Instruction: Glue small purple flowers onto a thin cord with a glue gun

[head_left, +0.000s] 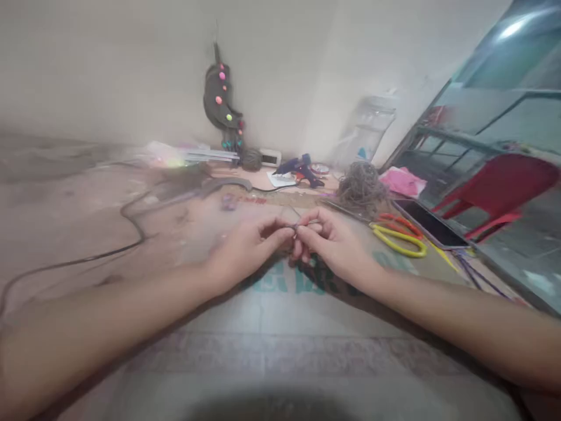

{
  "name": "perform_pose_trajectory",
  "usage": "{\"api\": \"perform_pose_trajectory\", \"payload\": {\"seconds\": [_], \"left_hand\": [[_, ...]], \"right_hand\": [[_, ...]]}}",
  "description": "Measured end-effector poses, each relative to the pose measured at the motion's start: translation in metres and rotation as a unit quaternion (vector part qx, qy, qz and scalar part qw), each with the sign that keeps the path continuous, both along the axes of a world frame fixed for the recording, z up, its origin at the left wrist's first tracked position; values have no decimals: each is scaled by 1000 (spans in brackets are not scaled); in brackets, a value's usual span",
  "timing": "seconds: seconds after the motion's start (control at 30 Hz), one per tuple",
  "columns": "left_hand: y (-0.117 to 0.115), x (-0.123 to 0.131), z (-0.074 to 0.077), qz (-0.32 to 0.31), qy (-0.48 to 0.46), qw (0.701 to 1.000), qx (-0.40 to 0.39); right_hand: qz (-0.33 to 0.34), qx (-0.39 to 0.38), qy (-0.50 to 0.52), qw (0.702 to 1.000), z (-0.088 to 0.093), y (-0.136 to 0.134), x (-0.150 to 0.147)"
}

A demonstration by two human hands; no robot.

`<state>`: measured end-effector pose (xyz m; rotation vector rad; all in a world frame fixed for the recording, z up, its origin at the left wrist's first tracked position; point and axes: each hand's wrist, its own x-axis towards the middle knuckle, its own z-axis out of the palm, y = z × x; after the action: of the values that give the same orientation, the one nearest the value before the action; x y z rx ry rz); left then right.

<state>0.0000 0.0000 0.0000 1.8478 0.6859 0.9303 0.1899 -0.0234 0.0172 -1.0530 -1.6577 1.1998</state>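
Note:
My left hand (249, 242) and my right hand (335, 240) meet over the middle of the table, fingertips nearly touching. Thumb and forefinger of each pinch a small, thin dark strand (295, 228), which looks like yarn but is blurred. A thin, straight piece (314, 221) shows at the right forefinger; its kind is unclear. The other right fingers curl beneath. Beyond the right hand lies a tangled heap of grey yarn (362, 190). Scissors with yellow and orange handles (401, 241) rest to the right of that hand.
At the back are a dark glue gun (302, 169), a small yarn ball (253, 159) and a clear plastic jar (372, 126). A phone (432, 224) lies at right, near pink cloth (403, 181). A black cable (127, 248) crosses the left. A crescent-shaped ornament (219, 99) hangs on the wall.

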Motion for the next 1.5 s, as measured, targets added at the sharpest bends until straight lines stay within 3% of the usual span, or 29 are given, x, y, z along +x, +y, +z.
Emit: {"api": "perform_pose_trajectory", "payload": {"seconds": [0.13, 0.33, 1.03, 1.5], "left_hand": [[-3, 3, 4, 17, -13, 1000, -4], [-5, 4, 6, 61, 25, 996, 54], [-6, 3, 12, 84, 59, 991, 90], [-4, 1, 8, 42, 62, 995, 70]], "right_hand": [[-9, 6, 1, 1000, 1, 2, 1], [-21, 10, -11, 1000, 3, -1, 1], [-1, 28, -3, 1000, -1, -5, 1], [-5, 29, -15, 999, 2, -1, 4]]}}
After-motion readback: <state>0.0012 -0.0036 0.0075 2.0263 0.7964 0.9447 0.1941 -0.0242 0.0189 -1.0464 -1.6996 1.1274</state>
